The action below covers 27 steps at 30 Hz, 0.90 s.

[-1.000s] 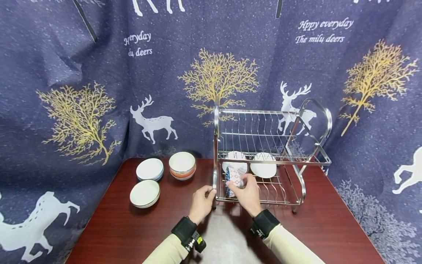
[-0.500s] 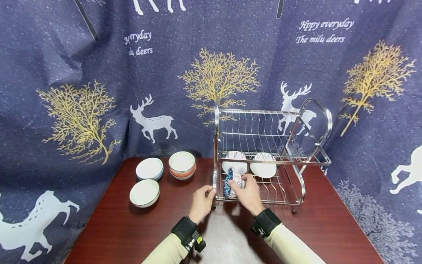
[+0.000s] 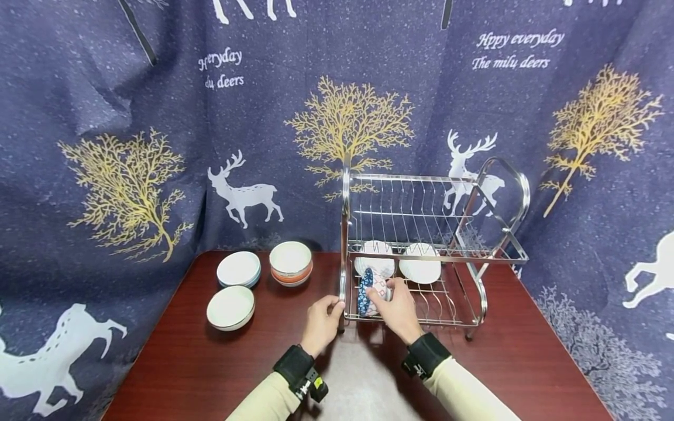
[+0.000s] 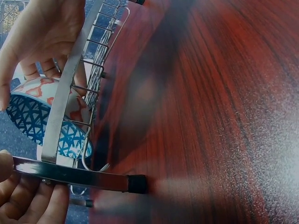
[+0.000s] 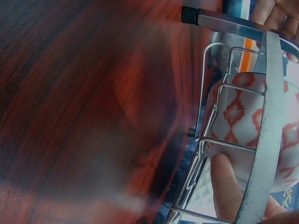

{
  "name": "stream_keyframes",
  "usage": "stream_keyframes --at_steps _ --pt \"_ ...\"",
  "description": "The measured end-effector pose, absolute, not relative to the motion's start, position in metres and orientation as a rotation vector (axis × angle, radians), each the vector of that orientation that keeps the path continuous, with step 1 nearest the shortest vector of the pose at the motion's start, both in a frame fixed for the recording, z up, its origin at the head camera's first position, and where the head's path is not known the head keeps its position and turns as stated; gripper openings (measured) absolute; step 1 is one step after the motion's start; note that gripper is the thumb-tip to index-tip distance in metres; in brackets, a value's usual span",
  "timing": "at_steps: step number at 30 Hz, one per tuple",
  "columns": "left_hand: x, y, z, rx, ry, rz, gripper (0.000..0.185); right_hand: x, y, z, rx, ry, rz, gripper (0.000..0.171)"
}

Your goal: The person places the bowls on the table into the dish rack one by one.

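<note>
A bowl (image 3: 375,292), white with red figures outside and a blue pattern inside, stands on its side in the left front of the dish rack's (image 3: 411,321) lower tier. Its blue inner face (image 4: 32,116) points left in the head view. My right hand (image 3: 397,310) holds it from the right, thumb toward the front; one finger (image 5: 224,184) shows against the outside in the right wrist view. Gripping the rack's left side bar (image 4: 88,179) low down is my left hand (image 3: 322,321). Behind the held bowl, two white bowls (image 3: 421,264) lean in the lower tier.
Left on the red-brown table (image 3: 184,374) are a pale bowl (image 3: 230,309), stacked white and blue bowls (image 3: 239,270), and a stack with an orange bowl (image 3: 292,275). The rack's upper wire tier (image 3: 405,222) overhangs the back of the lower one. A patterned curtain (image 3: 253,140) hangs behind.
The held bowl has turned slightly, so more of its blue inside shows, and its lower edge sits a little nearer the front rail. My left hand stays on the rack.
</note>
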<state>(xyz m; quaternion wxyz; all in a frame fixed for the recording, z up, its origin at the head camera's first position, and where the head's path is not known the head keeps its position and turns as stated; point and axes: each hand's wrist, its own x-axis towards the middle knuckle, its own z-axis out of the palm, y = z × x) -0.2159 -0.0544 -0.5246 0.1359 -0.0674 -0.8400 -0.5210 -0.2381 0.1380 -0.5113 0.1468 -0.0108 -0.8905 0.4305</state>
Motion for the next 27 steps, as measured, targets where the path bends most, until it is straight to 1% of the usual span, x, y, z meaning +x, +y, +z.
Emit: stream_keyframes --at_steps 9,18,22,27 --pt "-0.2163 -0.0551 -0.5242 -0.196 -2.442 -1.499 0.005 -0.2378 0.1368 -0.5091 -0.030 -2.576 1.225 0.059" --pt "-0.2154 -0.0559 -0.5262 -0.206 -2.425 -1.486 0.006 -0.2378 0.1368 -0.5133 -0.023 -2.555 1.214 0.071" --pt "-0.2157 -0.0555 -0.5266 -0.206 -2.419 -1.488 0.007 -0.2396 0.1355 -0.5145 0.053 -2.509 1.209 0.075" --pt "-0.2149 -0.0545 -0.5255 -0.199 -2.423 -1.470 0.006 -0.2395 0.1317 -0.5116 0.179 -2.452 1.244 0.074"
